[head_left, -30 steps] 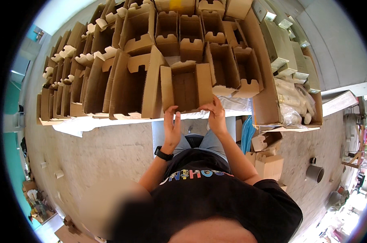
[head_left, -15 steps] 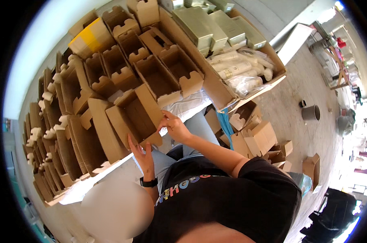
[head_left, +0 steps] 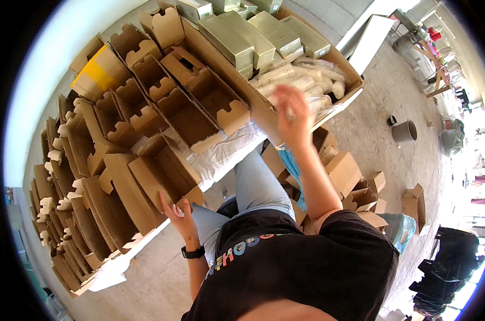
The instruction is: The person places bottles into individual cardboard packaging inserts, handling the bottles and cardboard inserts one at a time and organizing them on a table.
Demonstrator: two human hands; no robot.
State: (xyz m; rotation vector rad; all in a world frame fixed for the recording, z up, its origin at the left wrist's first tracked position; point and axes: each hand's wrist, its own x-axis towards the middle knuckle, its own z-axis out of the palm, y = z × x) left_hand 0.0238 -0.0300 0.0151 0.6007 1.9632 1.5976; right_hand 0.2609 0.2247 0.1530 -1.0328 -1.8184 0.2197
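My left hand (head_left: 181, 220), a dark watch on its wrist, has its fingers spread against the near end of an open, empty cardboard box (head_left: 170, 176). That box sits at the near edge of a group of similar open boxes. My right hand (head_left: 294, 115) is raised by the near wall of a large carton (head_left: 266, 115) and smeared by motion, so its fingers cannot be read. Beyond it in the carton lie pale items in clear plastic bags (head_left: 288, 79). Gold-coloured boxes (head_left: 229, 43) are stacked at the carton's far side.
Rows of open cardboard boxes (head_left: 98, 214) fill the left. One box with yellow tape (head_left: 95, 75) stands at the far left. Loose boxes (head_left: 344, 171) lie on the floor at right, with a grey bucket (head_left: 404, 130) farther off. White sheeting (head_left: 226, 152) shows beside my legs.
My right hand has left the cardboard box and moved right and away, up to the large carton. My left hand stays at the box's near end. The whole view has shifted slightly.
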